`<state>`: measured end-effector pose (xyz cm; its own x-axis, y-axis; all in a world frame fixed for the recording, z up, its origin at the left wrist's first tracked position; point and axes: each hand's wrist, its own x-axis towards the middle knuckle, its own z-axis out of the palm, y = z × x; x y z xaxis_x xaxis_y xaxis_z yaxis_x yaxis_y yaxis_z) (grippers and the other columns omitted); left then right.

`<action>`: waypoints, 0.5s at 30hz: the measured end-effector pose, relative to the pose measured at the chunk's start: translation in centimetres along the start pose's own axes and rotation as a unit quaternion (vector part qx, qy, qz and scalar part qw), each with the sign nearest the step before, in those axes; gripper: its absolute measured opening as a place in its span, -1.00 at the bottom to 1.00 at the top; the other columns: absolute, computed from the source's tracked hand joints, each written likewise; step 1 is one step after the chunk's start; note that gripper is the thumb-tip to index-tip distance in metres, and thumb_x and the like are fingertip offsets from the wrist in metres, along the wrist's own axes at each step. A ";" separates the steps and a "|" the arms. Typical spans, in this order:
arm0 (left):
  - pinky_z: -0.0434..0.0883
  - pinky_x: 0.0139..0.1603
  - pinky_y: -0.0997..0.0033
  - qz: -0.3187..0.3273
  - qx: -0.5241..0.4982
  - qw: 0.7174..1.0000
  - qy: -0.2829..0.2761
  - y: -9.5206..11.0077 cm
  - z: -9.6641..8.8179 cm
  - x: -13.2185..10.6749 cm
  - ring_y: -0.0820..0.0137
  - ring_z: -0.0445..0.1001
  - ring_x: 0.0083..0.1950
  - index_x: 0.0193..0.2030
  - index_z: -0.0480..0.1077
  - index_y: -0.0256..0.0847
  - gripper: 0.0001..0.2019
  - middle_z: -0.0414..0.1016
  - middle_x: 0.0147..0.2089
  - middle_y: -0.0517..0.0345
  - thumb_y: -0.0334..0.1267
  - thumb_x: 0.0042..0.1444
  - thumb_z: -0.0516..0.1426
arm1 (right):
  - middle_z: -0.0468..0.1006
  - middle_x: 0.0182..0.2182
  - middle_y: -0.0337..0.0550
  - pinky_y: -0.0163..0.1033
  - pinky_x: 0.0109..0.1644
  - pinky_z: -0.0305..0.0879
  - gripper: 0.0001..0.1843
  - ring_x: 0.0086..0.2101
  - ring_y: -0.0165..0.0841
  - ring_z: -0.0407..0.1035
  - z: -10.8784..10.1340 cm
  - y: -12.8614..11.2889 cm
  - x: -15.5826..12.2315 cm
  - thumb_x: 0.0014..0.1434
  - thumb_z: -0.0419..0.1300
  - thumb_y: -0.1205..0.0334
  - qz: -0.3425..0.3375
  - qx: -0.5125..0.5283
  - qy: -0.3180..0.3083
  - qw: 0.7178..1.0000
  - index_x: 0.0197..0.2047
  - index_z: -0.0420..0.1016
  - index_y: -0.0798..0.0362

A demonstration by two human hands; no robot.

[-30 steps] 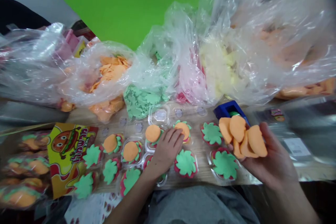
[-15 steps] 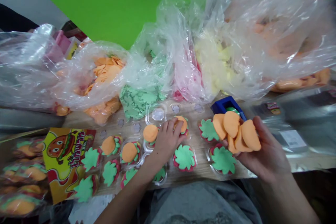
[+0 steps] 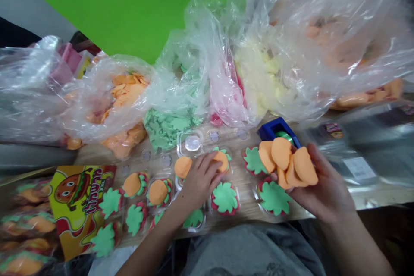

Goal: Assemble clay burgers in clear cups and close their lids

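Note:
My left hand (image 3: 201, 177) lies palm down over the middle of the rows, its fingers stretched out and slightly apart. Its fingertips touch an orange bun-shaped piece (image 3: 222, 161) on top of a green leaf-shaped layer. My right hand (image 3: 323, 189) is turned up, gripping several orange bun-shaped pieces (image 3: 293, 163) fanned out. Near it are stacks topped with a green leaf-shaped piece (image 3: 274, 197), red edges showing beneath. Left of my left hand, stacks carry an orange bun top (image 3: 158, 192). Several stacks sit in clear plastic trays (image 3: 189, 142); my left forearm hides part of the front row.
Plastic bags of orange pieces (image 3: 129, 90), green pieces (image 3: 171, 125) and yellow pieces (image 3: 267, 69) line the back. A blue tape dispenser (image 3: 269, 130) stands behind my right hand. At left is a burger-printed box (image 3: 76, 202) with wrapped burger-shaped sweets; clear packaging (image 3: 359, 168) lies at right.
The view has shifted slightly. My left hand has drawn back a little toward me, its fingers still at the orange piece. My right hand keeps its pieces almost unmoved.

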<state>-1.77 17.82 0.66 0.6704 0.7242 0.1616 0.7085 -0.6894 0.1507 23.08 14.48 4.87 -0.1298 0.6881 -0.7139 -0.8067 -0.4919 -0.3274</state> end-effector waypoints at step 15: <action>0.34 0.05 0.13 -0.142 -0.248 0.958 0.009 1.1 -1.7 1.8 0.25 0.34 0.08 0.09 0.23 -0.25 -0.68 0.36 0.08 -0.11 -0.25 0.26 -0.12 | 0.58 -0.19 -0.15 -0.03 -0.05 0.33 -0.63 -0.16 -0.20 0.43 2.8 2.1 -0.2 0.14 0.02 -0.09 -0.022 0.030 -0.112 0.993 -0.25 0.54 -0.06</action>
<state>-0.13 18.34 2.77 0.4587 0.8865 0.0617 0.6665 -0.3891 0.6359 19.82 14.82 6.09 -0.2131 0.8125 -0.5426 -0.8463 -0.4310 -0.3130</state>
